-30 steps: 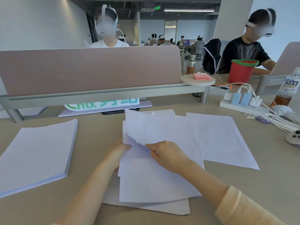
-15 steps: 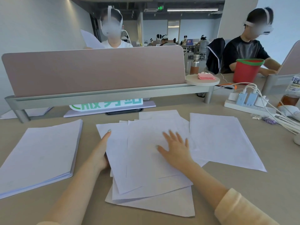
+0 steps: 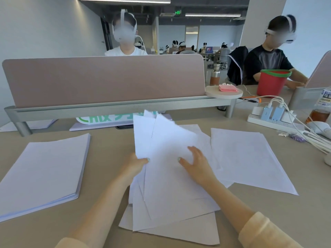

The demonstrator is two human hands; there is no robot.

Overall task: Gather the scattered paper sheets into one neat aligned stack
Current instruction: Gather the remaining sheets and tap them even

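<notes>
The loose sheets (image 3: 172, 176) lay fanned in the middle of the table (image 3: 268, 221), directly in front of the person, their long axes running roughly away from the body but each skewed a little from the next, so that corners stuck out at the near end and the far end. The left hand (image 3: 133, 165) pinched the left edge of the upper sheets, thumb on top and the other fingers hidden beneath, and their far corners stood tilted up off the table. The right hand (image 3: 196, 162) lay on top of the fan with its fingers spread and fairly straight, holding nothing, pressing or resting on the paper just right of centre. A further pile (image 3: 247, 158) lay flat to the right, just beside the fan and partly overlapped by it, its long axis angled away to the right; the right hand was plainly the nearer to it. A thick, already squared stack (image 3: 43, 169) lay well apart on the left, closer to the left hand. The next move seemed to turn on that rightward offset: the right-hand pile would need drawing leftward and turning to match the fan's axis before any squaring could work, since the edges did not yet agree.
</notes>
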